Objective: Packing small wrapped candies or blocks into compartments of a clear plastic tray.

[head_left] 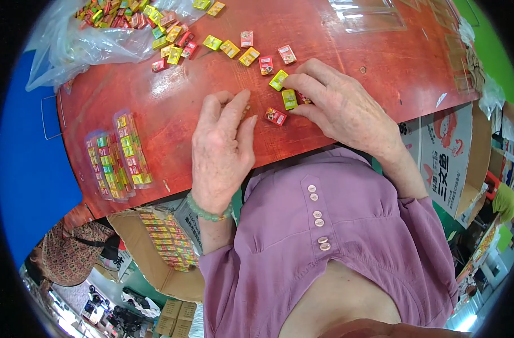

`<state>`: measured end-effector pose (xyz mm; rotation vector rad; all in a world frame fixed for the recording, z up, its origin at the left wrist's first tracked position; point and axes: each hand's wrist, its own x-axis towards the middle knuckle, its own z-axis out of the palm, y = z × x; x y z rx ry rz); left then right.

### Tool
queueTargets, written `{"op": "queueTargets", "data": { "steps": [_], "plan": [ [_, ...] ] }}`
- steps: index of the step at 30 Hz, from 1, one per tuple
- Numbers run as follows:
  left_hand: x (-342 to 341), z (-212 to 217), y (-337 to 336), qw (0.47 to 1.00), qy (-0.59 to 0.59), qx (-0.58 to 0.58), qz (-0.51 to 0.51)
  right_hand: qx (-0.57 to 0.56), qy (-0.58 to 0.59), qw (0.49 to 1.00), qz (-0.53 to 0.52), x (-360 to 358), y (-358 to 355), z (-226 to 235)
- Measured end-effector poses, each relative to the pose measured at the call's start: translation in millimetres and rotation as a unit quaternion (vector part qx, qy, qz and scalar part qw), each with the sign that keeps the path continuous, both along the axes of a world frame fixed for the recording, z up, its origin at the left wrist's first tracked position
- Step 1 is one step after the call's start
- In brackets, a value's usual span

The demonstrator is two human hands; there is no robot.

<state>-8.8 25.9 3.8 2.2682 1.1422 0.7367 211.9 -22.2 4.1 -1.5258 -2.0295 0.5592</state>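
Note:
My right hand is bent over the red table, with index finger and thumb closed around a small yellow box. Part of a red box shows beneath those fingers. Against the index fingertip lies another yellow box, and a red box sits just left of the thumb. My left hand, with a green bead bracelet at the wrist, hovers at or rests on the tabletop. Its fingers are loosely curled and its thumb stands apart; no held thing is visible. Several loose red and yellow boxes lie beyond both hands.
A clear plastic bag spills many small boxes at the far left. Filled clear trays lie at the table's left. Empty-looking clear trays are at the far right. Below the table stand cardboard cartons, one holding packed trays.

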Motion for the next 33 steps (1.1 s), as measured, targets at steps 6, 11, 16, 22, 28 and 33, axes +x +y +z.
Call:
{"op": "queueTargets", "data": {
  "steps": [6,11,16,22,28,33],
  "plan": [
    [-11,4,6,0.997,0.075,-0.010,0.016,0.007,0.022,1.000,-0.020,-1,-8,-4],
    [-9,2,-11,0.997,0.040,-0.056,0.029,-0.018,0.003,0.994,-0.109,-6,-15,-3],
    [-8,1,-28,0.993,0.105,-0.013,0.059,-0.015,-0.026,0.989,-0.142,-11,-14,-3],
    [-6,-4,-30,0.992,0.095,0.083,0.029,0.004,-0.052,0.991,-0.127,-9,-14,-6],
    [-1,-4,-36,0.997,0.075,-0.011,0.004,0.021,-0.049,0.992,-0.113,-6,-16,-4],
    [20,-5,-43,0.999,0.047,0.010,0.021,-0.004,-0.010,0.995,-0.103,-2,-14,-3]
  ]
}}
